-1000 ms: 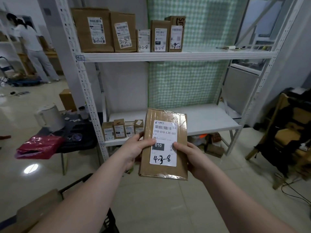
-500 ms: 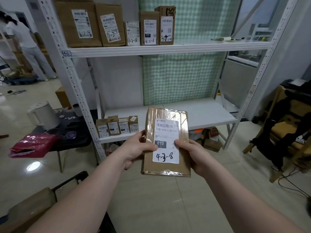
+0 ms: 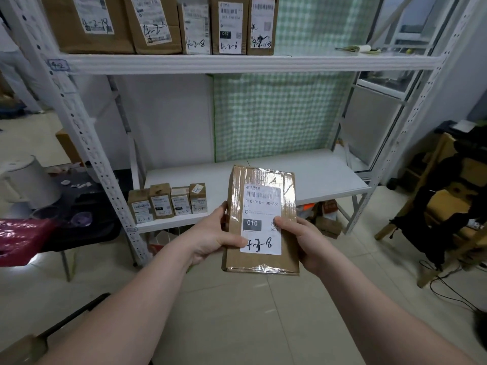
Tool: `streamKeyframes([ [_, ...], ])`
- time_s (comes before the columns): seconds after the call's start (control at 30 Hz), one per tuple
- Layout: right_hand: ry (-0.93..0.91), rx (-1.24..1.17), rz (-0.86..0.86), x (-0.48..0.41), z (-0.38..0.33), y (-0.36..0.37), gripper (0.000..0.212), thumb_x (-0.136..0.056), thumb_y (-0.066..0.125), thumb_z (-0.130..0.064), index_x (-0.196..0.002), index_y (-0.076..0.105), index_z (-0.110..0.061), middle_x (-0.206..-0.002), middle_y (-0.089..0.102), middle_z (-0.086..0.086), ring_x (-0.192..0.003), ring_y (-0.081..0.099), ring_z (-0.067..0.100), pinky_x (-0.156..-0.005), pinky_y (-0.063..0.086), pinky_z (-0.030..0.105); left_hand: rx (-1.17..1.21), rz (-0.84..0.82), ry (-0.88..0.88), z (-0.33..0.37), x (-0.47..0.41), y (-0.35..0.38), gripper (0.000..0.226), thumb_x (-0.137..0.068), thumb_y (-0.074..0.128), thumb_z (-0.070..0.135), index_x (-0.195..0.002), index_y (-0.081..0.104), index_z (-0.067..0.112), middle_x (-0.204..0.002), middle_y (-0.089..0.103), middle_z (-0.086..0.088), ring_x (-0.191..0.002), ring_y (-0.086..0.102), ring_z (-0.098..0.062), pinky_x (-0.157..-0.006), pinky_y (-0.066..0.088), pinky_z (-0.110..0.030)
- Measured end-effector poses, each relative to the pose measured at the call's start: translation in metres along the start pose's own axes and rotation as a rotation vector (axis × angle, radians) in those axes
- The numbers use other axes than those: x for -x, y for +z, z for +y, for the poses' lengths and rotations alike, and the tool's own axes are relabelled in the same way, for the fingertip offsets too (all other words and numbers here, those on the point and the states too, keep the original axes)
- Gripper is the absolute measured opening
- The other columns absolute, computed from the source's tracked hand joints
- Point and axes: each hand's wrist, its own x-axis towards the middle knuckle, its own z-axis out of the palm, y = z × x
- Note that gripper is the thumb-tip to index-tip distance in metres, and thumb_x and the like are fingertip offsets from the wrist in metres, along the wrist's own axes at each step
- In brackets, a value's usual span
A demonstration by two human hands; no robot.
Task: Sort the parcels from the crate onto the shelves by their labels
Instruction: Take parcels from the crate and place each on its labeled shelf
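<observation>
shelves (image 3: 237, 64) nearer, top boxes (image 3: 89, 22) cropped, parcel (image 3: 259, 206) held

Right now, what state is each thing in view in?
left hand: grips the parcel's left edge
right hand: grips its right edge, thumb on label
parcel: held in air, taped shut, label facing camera
upper shelf: five boxes standing at left
lower shelf: four small boxes at left
</observation>
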Motion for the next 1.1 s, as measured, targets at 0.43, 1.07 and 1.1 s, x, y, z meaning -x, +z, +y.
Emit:
streamKeyframes([
  [0.43, 0.069, 0.178, -0.017, -0.14, -0.019, 0.041, 0.047, -0.083, 0.075, -0.024, -0.123, 0.052, -0.025, -0.112, 0.071, -0.002, -0.093, 0.069, 0.013, -0.066, 0.048, 0.025, -0.09, 0.013, -0.154, -0.015, -0.109, -0.093, 0.092, -0.067, 0.083, 0.003, -0.141, 0.034, 0.026, -0.105, 0.063, 0.015, -0.094, 0.058, 0.0, -0.059, 0.048, -0.011],
  [1.07, 0.221, 0.418, -0.244, -0.317, -0.035, 0.008, 0.08, -0.05, 0.094, -0.037, -0.12, 0.055, -0.028, -0.114, 0.069, -0.001, -0.1, 0.069, 0.019, -0.083, 0.058, 0.042, -0.091, 0.272, -0.383, -0.023, -0.259, -0.124, 0.067, -0.075, 0.078, 0.006, -0.13, 0.046, 0.023, -0.107, 0.065, 0.008, -0.101, 0.059, -0.014, -0.089, 0.051, -0.036],
  [1.1, 0.209, 0.42, -0.236, -0.331, -0.038, 0.002, 0.08, -0.051, 0.096, -0.035, -0.119, 0.055, -0.027, -0.113, 0.069, -0.001, -0.1, 0.07, 0.019, -0.085, 0.058, 0.043, -0.086, 0.278, -0.38, -0.019, -0.272, -0.123, 0.067, -0.076, 0.077, 0.005, -0.132, 0.045, 0.023, -0.108, 0.065, 0.006, -0.099, 0.059, -0.013, -0.09, 0.051, -0.034],
])
